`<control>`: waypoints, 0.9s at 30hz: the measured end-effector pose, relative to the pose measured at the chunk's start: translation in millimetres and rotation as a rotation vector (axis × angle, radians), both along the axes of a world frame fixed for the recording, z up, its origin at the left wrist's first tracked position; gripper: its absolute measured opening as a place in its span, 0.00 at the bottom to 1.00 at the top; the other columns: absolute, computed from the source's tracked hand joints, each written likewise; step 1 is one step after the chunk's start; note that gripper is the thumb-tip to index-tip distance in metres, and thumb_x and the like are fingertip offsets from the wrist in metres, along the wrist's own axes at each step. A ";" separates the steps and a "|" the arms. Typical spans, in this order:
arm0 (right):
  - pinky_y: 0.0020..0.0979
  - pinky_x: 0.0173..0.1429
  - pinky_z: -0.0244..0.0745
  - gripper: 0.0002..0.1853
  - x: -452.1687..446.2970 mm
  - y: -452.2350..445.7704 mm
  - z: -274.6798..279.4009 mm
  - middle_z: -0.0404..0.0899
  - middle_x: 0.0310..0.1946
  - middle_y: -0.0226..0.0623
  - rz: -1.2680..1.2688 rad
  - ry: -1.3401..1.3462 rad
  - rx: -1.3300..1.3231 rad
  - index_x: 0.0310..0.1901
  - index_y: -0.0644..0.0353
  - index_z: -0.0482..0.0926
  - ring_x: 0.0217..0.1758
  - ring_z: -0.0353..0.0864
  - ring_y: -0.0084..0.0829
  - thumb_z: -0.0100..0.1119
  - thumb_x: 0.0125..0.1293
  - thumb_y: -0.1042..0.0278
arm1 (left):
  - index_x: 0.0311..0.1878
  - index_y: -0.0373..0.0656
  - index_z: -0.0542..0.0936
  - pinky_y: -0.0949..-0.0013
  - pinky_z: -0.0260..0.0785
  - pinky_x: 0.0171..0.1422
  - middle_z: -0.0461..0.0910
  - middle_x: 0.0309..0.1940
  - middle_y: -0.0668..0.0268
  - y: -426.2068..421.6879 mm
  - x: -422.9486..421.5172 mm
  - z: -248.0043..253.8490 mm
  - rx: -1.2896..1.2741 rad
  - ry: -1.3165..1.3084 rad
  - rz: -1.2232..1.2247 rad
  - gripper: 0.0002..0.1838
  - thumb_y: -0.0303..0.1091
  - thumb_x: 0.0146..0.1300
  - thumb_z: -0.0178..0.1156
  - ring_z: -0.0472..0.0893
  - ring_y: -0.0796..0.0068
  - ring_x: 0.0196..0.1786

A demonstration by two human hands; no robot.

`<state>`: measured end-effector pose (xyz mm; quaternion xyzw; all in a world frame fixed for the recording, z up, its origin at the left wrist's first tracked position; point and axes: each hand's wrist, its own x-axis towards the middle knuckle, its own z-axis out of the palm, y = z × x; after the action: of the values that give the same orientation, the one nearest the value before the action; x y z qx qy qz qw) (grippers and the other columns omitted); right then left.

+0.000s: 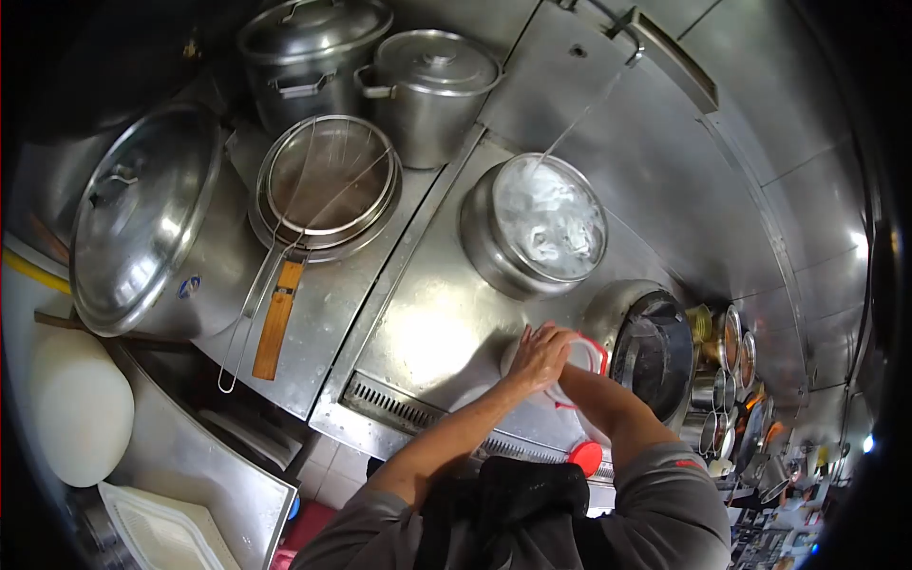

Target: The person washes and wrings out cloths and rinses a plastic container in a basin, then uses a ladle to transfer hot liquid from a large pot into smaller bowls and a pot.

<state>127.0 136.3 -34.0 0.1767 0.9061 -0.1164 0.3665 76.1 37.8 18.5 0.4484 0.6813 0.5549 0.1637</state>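
1. Red-edged translucent plastic container (pixel 587 355) is on the grey steel counter (pixel 418 323), beneath the person's hands.
2. Left hand (pixel 545 351) bends over it, fingers together; its grip cannot be told.
3. Right hand (pixel 553 380), mostly hidden, likewise cannot be read.
4. Red round lid (pixel 585 458) lies near the right forearm.
5. Round steel pot (pixel 484 237), beyond, catches running water.

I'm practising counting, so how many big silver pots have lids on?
3: one large pot at far left, a second pot at the top, and a third pot just right of that. More may hide among the distant cookware at right.
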 end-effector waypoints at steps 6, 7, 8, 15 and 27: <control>0.39 0.47 0.76 0.17 -8.4 12.8 2.7 0.84 0.36 0.36 -0.016 -0.057 0.017 0.52 0.64 0.79 0.40 0.83 0.33 0.50 0.67 0.66 | 0.58 0.52 0.76 0.36 0.52 0.73 0.77 0.58 0.66 22.5 -22.4 -0.1 -0.003 0.040 0.004 0.16 0.34 0.68 0.54 0.71 0.60 0.66; 0.39 0.47 0.76 0.17 -8.1 13.4 3.4 0.84 0.37 0.36 -0.016 -0.067 0.014 0.52 0.64 0.79 0.40 0.83 0.33 0.50 0.67 0.66 | 0.58 0.53 0.76 0.35 0.51 0.74 0.77 0.58 0.66 20.3 -26.9 0.1 -0.004 0.011 -0.030 0.16 0.34 0.67 0.54 0.71 0.60 0.66; 0.39 0.47 0.76 0.17 -9.5 16.9 2.9 0.84 0.37 0.37 -0.021 -0.073 0.013 0.52 0.65 0.79 0.41 0.83 0.33 0.50 0.67 0.66 | 0.58 0.53 0.76 0.35 0.50 0.75 0.77 0.57 0.66 15.3 -27.5 -0.7 -0.013 -0.021 -0.070 0.16 0.33 0.67 0.54 0.72 0.61 0.66; 0.38 0.50 0.75 0.18 -16.3 31.0 5.9 0.84 0.39 0.39 -0.033 -0.101 0.004 0.52 0.66 0.79 0.43 0.82 0.34 0.51 0.67 0.64 | 0.60 0.52 0.75 0.35 0.48 0.76 0.76 0.58 0.65 22.0 -39.8 3.0 -0.010 0.035 -0.075 0.18 0.34 0.67 0.54 0.70 0.59 0.67; 0.37 0.54 0.75 0.20 5.8 68.6 81.7 0.84 0.44 0.43 -0.330 0.116 -0.447 0.53 0.68 0.80 0.48 0.82 0.36 0.52 0.66 0.62 | 0.56 0.48 0.79 0.47 0.60 0.68 0.80 0.51 0.62 35.5 -47.4 -4.4 0.067 0.112 -0.060 0.16 0.29 0.66 0.54 0.77 0.59 0.57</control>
<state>132.8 204.8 47.7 0.2296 0.8363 -0.3814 0.3201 28.7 73.3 14.1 0.5041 0.6569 0.5461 0.1267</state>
